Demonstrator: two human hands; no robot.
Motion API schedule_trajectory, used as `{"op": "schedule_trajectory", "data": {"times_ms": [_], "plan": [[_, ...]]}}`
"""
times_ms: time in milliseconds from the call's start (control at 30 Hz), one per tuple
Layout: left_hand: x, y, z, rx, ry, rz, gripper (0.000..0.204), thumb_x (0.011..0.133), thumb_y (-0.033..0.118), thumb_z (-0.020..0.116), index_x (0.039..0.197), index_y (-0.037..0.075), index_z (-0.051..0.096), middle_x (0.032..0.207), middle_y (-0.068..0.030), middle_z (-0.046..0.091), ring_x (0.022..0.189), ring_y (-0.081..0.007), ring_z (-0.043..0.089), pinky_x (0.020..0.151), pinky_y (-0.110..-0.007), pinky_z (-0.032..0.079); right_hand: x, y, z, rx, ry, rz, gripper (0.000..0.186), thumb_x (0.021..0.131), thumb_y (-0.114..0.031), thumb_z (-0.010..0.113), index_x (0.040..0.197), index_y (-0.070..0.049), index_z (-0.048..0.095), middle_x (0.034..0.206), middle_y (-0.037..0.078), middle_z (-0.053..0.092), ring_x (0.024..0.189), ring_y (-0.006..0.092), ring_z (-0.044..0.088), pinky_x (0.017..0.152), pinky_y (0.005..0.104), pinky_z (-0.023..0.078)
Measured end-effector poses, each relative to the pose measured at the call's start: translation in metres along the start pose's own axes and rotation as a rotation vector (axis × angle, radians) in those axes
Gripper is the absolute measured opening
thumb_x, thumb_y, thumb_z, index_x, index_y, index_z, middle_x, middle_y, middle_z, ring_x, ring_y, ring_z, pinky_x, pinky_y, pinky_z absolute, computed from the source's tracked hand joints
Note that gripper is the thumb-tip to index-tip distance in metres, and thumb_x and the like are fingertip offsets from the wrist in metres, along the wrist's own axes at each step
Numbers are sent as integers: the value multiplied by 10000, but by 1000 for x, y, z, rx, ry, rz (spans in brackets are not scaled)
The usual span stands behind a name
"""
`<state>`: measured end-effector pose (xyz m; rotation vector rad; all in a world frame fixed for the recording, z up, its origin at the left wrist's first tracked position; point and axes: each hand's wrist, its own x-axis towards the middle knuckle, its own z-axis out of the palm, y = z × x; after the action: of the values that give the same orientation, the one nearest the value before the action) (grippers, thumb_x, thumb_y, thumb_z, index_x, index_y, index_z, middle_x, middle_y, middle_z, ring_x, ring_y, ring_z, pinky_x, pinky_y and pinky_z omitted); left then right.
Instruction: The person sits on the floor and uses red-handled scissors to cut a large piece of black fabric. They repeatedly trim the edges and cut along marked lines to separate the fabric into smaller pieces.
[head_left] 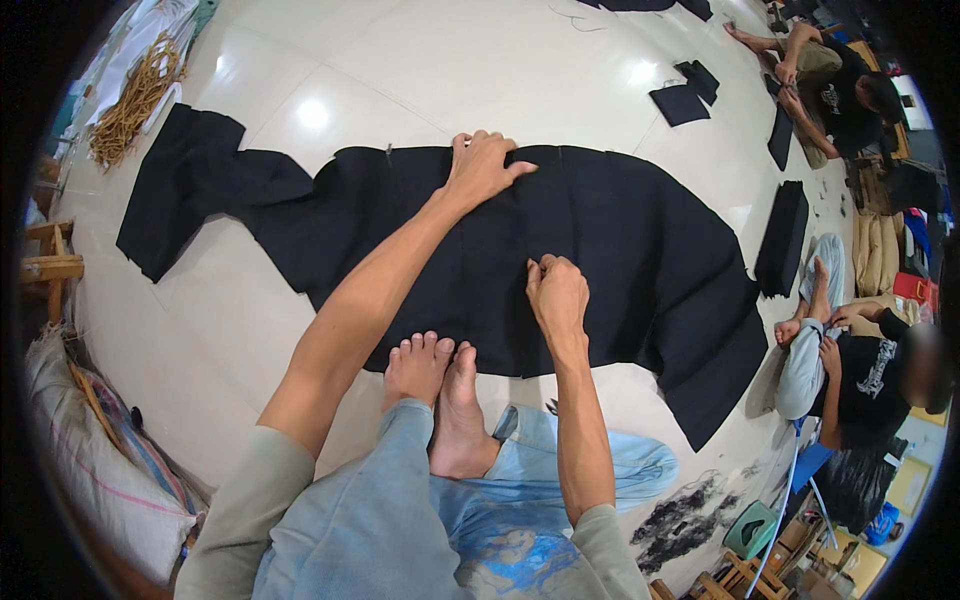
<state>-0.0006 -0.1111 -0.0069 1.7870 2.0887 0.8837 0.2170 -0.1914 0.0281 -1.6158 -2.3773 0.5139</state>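
A large piece of black fabric [650,260] lies spread on the tiled floor in front of me, with an irregular outline and a narrower folded part at the left. My left hand [480,165] rests on its upper edge, fingers bent and somewhat apart, thumb out. My right hand [556,295] is closed low over the middle of the fabric; what its fingers hold, if anything, is hidden. My bare feet [415,370] rest on the fabric's lower edge, between my two arms.
Two people sit at the right [840,100] [855,375], beside a black fabric stack [780,240] and smaller pieces [682,105]. At the left are tan cord bundles [135,100], a wooden frame [50,268] and woven sacks [105,470]. Tools and containers [755,530] crowd the lower right.
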Motion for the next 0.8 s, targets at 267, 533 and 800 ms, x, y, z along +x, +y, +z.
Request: {"op": "schedule_trajectory", "data": {"times_ms": [267, 533, 800], "plan": [[4, -16, 20, -162, -1, -120, 336, 926, 382, 683, 992, 68, 784, 807, -159, 737, 770, -310, 668, 885, -435, 352, 2, 10, 2, 110, 196, -101, 199, 931, -158, 694, 972, 28, 640, 818, 213, 658, 740, 413, 665, 676, 465, 533], [6, -28, 21, -165, 49, -83, 337, 905, 391, 703, 962, 70, 789, 730, -153, 717, 689, -323, 649, 842, -414, 399, 6, 1, -13, 90, 53, -75, 224, 931, -157, 674, 801, 25, 670, 762, 213, 618, 704, 399, 639, 650, 458, 501], [13, -35, 25, -193, -5, -127, 356, 902, 424, 693, 967, 89, 793, 759, -122, 736, 712, -304, 655, 900, -421, 414, -51, 6, -2, 303, 119, 49, 277, 953, -128, 639, 728, 24, 586, 689, 174, 568, 612, 347, 569, 588, 417, 443]]}}
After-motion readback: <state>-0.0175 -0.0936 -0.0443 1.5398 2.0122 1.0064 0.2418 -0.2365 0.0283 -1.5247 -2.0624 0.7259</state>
